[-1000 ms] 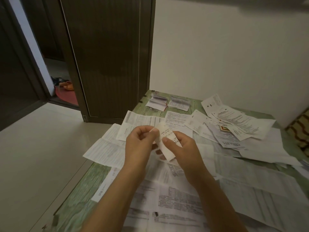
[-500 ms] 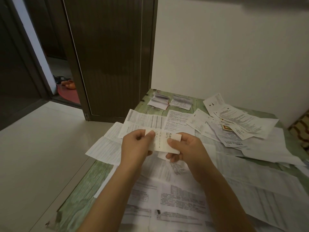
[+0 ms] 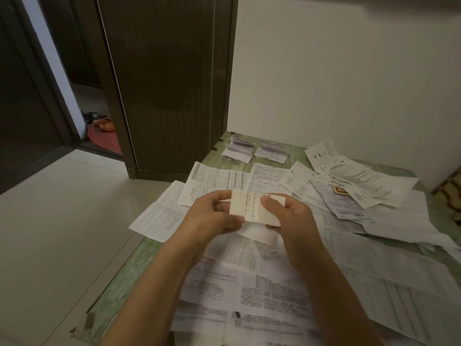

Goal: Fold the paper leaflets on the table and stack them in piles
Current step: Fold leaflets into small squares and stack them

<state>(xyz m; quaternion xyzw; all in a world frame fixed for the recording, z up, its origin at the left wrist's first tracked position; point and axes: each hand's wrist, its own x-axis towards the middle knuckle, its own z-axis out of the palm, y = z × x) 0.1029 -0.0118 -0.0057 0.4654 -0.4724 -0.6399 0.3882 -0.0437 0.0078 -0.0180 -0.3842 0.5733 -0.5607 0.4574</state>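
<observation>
Folded cream leaflet [image 3: 247, 208], finely printed, long axis running left to right. The left hand [image 3: 214, 217] and right hand [image 3: 290, 216] pinch its ends.

Littered almost edge to edge across the table [image 3: 139, 260] with loose leaflets [image 3: 249, 283], thickest in an overlapping heap [image 3: 361, 186] toward the far right. Bare only along the left edge and around two folded piles [image 3: 238, 152] at the far corner. Closed off behind by the wall [image 3: 349, 83], far left by the door [image 3: 169, 83]. Open above the paper, save mid-table, taken up by the left hand [image 3: 212, 216] and right hand [image 3: 291, 217] pinching one folded leaflet [image 3: 252, 207]. Perhaps bare at the right edge; too dim to tell.
</observation>
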